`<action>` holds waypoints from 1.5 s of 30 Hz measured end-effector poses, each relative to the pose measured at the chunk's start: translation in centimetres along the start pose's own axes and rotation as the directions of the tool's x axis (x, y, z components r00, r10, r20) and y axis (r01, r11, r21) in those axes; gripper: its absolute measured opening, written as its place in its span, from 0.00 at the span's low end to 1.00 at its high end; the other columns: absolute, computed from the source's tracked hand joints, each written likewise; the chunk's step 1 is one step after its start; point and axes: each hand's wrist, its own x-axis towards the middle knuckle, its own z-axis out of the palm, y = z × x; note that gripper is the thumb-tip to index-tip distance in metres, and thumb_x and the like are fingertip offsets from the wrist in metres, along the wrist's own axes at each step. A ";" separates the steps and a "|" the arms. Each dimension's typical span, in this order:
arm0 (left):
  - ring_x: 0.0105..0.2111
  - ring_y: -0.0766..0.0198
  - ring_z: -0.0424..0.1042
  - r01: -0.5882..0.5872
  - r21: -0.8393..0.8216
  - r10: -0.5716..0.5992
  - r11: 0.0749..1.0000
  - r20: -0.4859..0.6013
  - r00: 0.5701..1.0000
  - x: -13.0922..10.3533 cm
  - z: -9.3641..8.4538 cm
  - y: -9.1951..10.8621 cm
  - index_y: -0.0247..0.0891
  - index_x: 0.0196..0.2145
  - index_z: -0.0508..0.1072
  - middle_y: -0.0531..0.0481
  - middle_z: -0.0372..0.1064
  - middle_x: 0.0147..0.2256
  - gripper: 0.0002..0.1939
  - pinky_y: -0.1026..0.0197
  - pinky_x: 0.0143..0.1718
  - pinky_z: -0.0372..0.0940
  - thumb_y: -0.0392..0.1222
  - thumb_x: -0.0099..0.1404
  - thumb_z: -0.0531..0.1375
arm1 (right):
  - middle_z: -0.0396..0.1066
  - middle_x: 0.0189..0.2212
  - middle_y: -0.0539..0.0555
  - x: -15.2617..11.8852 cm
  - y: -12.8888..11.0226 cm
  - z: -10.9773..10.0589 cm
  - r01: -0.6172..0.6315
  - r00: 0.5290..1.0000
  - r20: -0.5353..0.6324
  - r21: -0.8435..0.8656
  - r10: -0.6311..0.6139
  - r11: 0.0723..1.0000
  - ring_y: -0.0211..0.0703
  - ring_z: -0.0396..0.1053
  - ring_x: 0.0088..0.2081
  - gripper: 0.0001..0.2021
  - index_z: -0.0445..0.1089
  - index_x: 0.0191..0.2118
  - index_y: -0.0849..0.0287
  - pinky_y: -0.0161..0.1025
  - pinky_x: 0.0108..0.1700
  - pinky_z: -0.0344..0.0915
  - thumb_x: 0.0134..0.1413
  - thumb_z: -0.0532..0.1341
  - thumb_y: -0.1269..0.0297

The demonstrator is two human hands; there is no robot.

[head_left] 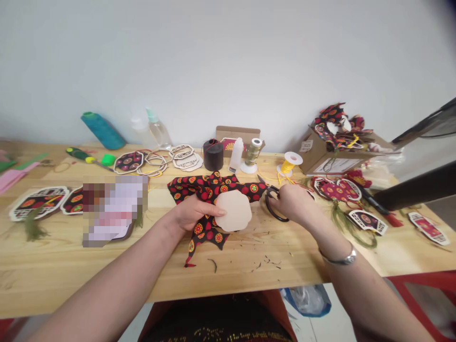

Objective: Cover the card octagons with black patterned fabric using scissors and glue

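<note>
My left hand (198,211) grips a pale, scallop-edged card piece (235,212), its thumb on the face. Beneath and around the card spreads black fabric (210,235) with red and yellow flower prints, irregularly cut, which the same hand pins. My right hand (292,202) is closed on black-handled scissors (273,205), just right of the card. The scissor blades point up and left near the right end of the fabric; I cannot tell whether they touch it. Dark fabric snippets (265,262) lie on the table below.
Along the wall stand a black thread spool (213,156), a white bottle (236,156), a gold spool (252,154) and a yellow spool (289,164). A pixelated phone (116,209) lies left. Finished fabric ornaments (337,189) and a cardboard box (329,159) of scraps sit right, beside a black post (413,183).
</note>
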 end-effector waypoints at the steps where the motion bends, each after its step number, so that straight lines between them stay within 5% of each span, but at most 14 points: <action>1: 0.35 0.46 0.79 0.001 -0.014 -0.001 1.000 -0.005 1.000 0.0 0.0 0.0 0.31 0.33 0.81 0.40 0.80 0.34 0.17 0.45 0.45 0.71 0.28 0.40 0.70 | 0.76 0.31 0.69 0.0 -0.4 0.2 0.007 1.000 -0.006 0.004 -0.007 1.000 0.52 0.74 0.36 0.19 0.77 0.37 0.69 0.38 0.34 0.63 0.56 0.56 0.57; 7: 0.37 0.44 0.78 -0.007 -0.051 0.006 0.999 -0.011 1.000 -0.1 0.0 0.1 0.30 0.33 0.81 0.39 0.80 0.33 0.17 0.41 0.49 0.68 0.28 0.41 0.70 | 0.77 0.33 0.65 -1.1 -1.0 0.5 0.062 0.998 -0.024 0.010 -0.061 0.998 0.49 0.75 0.36 0.14 0.77 0.37 0.65 0.37 0.36 0.64 0.57 0.57 0.62; 13: 0.38 0.44 0.78 -0.057 -0.025 0.056 0.998 -0.042 0.998 0.0 0.4 -0.1 0.31 0.32 0.81 0.41 0.80 0.33 0.17 0.42 0.49 0.69 0.28 0.40 0.71 | 0.77 0.35 0.61 -1.1 -0.2 0.2 0.243 0.970 0.004 -0.022 -0.243 0.970 0.47 0.75 0.35 0.12 0.76 0.36 0.62 0.36 0.34 0.62 0.59 0.55 0.65; 18: 0.37 0.45 0.78 -0.062 -0.001 0.062 0.998 -0.062 0.996 0.1 0.5 -0.1 0.32 0.31 0.81 0.42 0.80 0.32 0.16 0.44 0.48 0.70 0.30 0.39 0.72 | 0.76 0.29 0.65 -1.2 -0.6 -0.3 0.184 0.982 -0.033 -0.052 -0.186 0.982 0.50 0.74 0.32 0.12 0.76 0.30 0.65 0.38 0.30 0.59 0.58 0.56 0.68; 20: 0.37 0.46 0.78 -0.078 0.002 0.078 0.997 -0.051 0.996 0.2 0.5 -0.3 0.33 0.32 0.81 0.42 0.80 0.33 0.17 0.44 0.47 0.70 0.31 0.39 0.72 | 0.74 0.25 0.61 -1.5 -1.0 -0.5 0.188 0.976 -0.130 0.097 -0.175 0.977 0.45 0.71 0.28 0.17 0.75 0.28 0.64 0.37 0.29 0.58 0.62 0.53 0.64; 22: 0.39 0.46 0.78 -0.098 0.009 0.098 0.995 -0.029 0.995 0.2 0.5 -0.5 0.34 0.34 0.81 0.42 0.80 0.35 0.18 0.45 0.47 0.71 0.32 0.40 0.72 | 0.71 0.21 0.55 -1.6 -1.3 -0.2 0.265 0.961 -0.182 0.397 -0.207 0.879 0.39 0.65 0.24 0.21 0.73 0.26 0.62 0.35 0.26 0.55 0.63 0.52 0.56; 26: 0.39 0.47 0.78 -0.113 0.060 0.114 0.992 -0.004 0.994 0.1 0.5 -0.9 0.34 0.36 0.81 0.43 0.80 0.37 0.19 0.45 0.48 0.70 0.34 0.42 0.72 | 0.73 0.26 0.51 -0.9 -1.9 1.5 0.235 0.919 -0.055 0.872 -0.391 0.430 0.36 0.64 0.26 0.21 0.75 0.32 0.62 0.33 0.28 0.60 0.51 0.62 0.45; 30: 0.39 0.47 0.78 -0.110 0.137 0.113 0.985 -0.020 0.993 0.0 0.7 -1.1 0.35 0.34 0.81 0.44 0.80 0.36 0.18 0.43 0.49 0.69 0.37 0.42 0.72 | 0.76 0.35 0.54 -0.5 -2.6 2.9 0.016 0.877 0.054 0.990 -0.477 0.142 0.43 0.71 0.35 0.24 0.76 0.39 0.63 0.39 0.41 0.68 0.37 0.72 0.51; 33: 0.42 0.48 0.77 -0.134 0.208 0.137 0.969 0.003 0.991 0.1 0.8 -1.2 0.36 0.36 0.80 0.45 0.80 0.39 0.17 0.44 0.51 0.68 0.37 0.45 0.71 | 0.77 0.33 0.54 -0.7 -3.1 3.3 -0.097 0.872 0.077 0.995 -0.484 -0.017 0.43 0.72 0.35 0.24 0.76 0.38 0.63 0.41 0.42 0.69 0.33 0.74 0.54; 39: 0.46 0.46 0.75 -0.140 0.372 0.163 0.918 -0.030 0.986 0.0 0.5 -1.5 0.37 0.37 0.80 0.45 0.79 0.41 0.17 0.44 0.52 0.66 0.38 0.47 0.70 | 0.75 0.27 0.50 -0.7 -3.4 3.9 -0.114 0.899 0.058 0.988 -0.435 -0.103 0.39 0.70 0.29 0.17 0.76 0.29 0.60 0.41 0.38 0.70 0.32 0.74 0.55; 45: 0.48 0.48 0.73 -0.131 0.502 0.176 0.855 -0.042 0.984 0.0 0.3 -1.6 0.39 0.42 0.79 0.47 0.77 0.45 0.19 0.47 0.53 0.65 0.40 0.49 0.68 | 0.76 0.28 0.49 -0.6 -3.2 3.8 -0.072 0.896 0.054 0.997 -0.441 -0.024 0.38 0.71 0.30 0.15 0.76 0.30 0.60 0.40 0.38 0.70 0.38 0.71 0.54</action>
